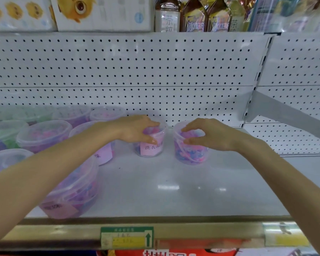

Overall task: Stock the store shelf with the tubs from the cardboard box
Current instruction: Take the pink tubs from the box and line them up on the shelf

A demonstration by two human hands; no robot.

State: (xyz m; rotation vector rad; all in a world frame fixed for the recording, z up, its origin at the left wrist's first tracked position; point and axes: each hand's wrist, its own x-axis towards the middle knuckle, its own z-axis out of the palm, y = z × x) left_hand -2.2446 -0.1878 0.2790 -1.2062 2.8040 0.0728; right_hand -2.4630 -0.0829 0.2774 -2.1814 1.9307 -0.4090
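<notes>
On the white shelf (174, 185), about mid-depth, both hands are down on tubs, side by side. Left hand (135, 130) has the labelled tub (151, 147): fingers (151, 123) curled over the far rim, thumb pressed on the near side, clamped on its top. That tub stands upright, pink label facing out, full of pink and blue bits. Just beside it, with a narrow gap between, stands the handled tub (189, 154), also upright, its clear handle hanging down the front. Right hand (209, 134) arches over its top, fingers curved round the lid from the right, thumb low at the front rim, gripping it. Over on the left, more tubs (42, 133) sit in rows back toward the pegboard panel (137, 71). One front tub (72, 193) sits near the shelf's edge, under the left forearm. Price tag (127, 237) on the shelf's front strip, bottles (192, 15) up on the shelf above.
</notes>
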